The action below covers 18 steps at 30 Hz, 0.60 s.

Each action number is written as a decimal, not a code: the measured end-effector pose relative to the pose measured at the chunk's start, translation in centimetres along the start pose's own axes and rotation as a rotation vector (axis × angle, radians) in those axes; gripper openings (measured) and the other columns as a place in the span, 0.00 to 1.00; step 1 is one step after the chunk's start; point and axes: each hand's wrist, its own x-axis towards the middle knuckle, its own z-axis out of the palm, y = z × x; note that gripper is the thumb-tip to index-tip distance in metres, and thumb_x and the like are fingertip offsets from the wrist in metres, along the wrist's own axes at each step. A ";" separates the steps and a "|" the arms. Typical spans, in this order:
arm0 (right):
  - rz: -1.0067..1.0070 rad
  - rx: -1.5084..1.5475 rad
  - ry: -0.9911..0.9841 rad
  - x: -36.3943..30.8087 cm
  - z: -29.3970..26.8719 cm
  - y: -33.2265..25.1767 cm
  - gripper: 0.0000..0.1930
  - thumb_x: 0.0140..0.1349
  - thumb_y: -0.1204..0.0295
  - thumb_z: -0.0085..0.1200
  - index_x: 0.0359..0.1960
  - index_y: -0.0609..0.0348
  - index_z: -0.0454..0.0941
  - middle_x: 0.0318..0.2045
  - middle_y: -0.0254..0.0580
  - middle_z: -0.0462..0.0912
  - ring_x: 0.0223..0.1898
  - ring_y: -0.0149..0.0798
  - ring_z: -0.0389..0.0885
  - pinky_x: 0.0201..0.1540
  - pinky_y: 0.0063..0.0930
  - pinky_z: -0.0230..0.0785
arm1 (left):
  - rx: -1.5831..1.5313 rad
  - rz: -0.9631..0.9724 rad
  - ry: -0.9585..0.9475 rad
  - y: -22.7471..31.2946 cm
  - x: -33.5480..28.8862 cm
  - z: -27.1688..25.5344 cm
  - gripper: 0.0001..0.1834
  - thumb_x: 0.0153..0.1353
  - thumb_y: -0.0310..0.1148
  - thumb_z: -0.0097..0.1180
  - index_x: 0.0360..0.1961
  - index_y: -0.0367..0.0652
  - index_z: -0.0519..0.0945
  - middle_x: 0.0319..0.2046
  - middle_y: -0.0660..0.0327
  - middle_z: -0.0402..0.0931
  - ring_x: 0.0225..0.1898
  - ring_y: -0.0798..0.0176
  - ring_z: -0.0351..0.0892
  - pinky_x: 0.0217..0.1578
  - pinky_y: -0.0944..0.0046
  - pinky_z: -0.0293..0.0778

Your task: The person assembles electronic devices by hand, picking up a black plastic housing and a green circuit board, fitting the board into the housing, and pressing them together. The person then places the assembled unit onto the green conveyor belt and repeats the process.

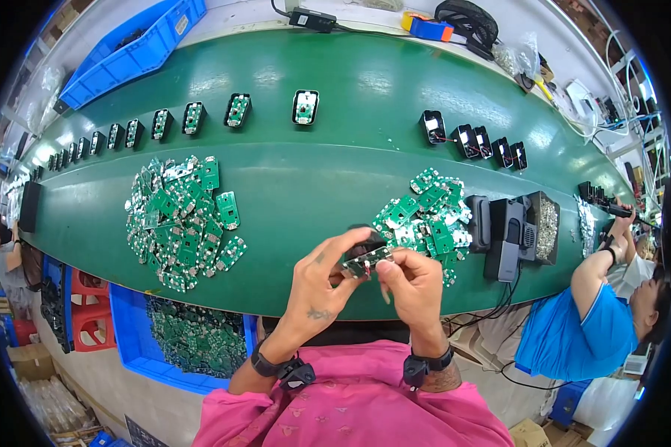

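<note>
In front of my chest my left hand (317,281) is closed round a small black plastic case (371,242). A green circuit board (367,262) sits at the near side of this case, and a bit of red wire shows beneath it. Thumb and fingers of my right hand (416,287) pinch the board's right end. How far the board is inside the case, I cannot tell. Just beyond my right hand lies a heap of green circuit boards (432,223); a larger heap of boards (179,216) lies to the left.
Black cases with boards (237,110) line the far left of the green table (298,194). Open black cases with wires (434,128) stand far right. A grey device (505,238) sits beside a box of small parts (546,231). A co-worker in blue (581,328) is at right.
</note>
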 end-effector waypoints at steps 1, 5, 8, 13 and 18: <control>0.017 -0.058 0.001 0.3 -0.5 -0.4 0.08 0.67 0.73 0.61 0.31 0.65 0.81 0.20 0.27 0.76 0.18 0.18 0.68 0.18 0.16 0.56 | 0.000 0.002 0.000 0.0 0.0 0.0 0.31 0.54 0.13 0.64 0.60 0.40 0.75 0.51 0.54 0.79 0.45 0.67 0.83 0.40 0.68 0.83; 0.077 -0.108 -0.089 1.2 -2.0 -1.7 0.13 0.66 0.69 0.62 0.25 0.63 0.79 0.16 0.24 0.72 0.18 0.17 0.64 0.18 0.17 0.51 | 0.017 0.018 0.010 0.1 -0.1 0.2 0.28 0.55 0.14 0.63 0.58 0.41 0.78 0.52 0.56 0.79 0.43 0.68 0.84 0.37 0.70 0.83; 0.016 -0.286 -0.120 1.1 -0.8 -1.9 0.14 0.66 0.69 0.63 0.23 0.63 0.79 0.16 0.23 0.71 0.18 0.17 0.63 0.18 0.20 0.52 | 0.044 0.068 0.063 0.1 0.1 1.0 0.28 0.54 0.14 0.62 0.58 0.43 0.78 0.51 0.54 0.80 0.41 0.63 0.84 0.37 0.67 0.83; -0.275 -0.534 -0.109 0.5 0.2 -2.3 0.12 0.64 0.72 0.60 0.25 0.65 0.78 0.15 0.32 0.74 0.17 0.23 0.66 0.20 0.22 0.55 | 0.185 0.134 0.128 -0.4 0.1 1.1 0.27 0.55 0.16 0.60 0.57 0.45 0.79 0.47 0.51 0.81 0.41 0.55 0.85 0.38 0.62 0.82; -0.025 -0.432 -0.118 0.2 0.0 -2.6 0.11 0.65 0.70 0.61 0.27 0.65 0.79 0.16 0.34 0.74 0.18 0.24 0.66 0.21 0.25 0.56 | 0.209 0.173 0.183 -0.4 -0.1 1.1 0.27 0.57 0.14 0.53 0.59 0.42 0.78 0.47 0.49 0.82 0.42 0.51 0.85 0.41 0.59 0.81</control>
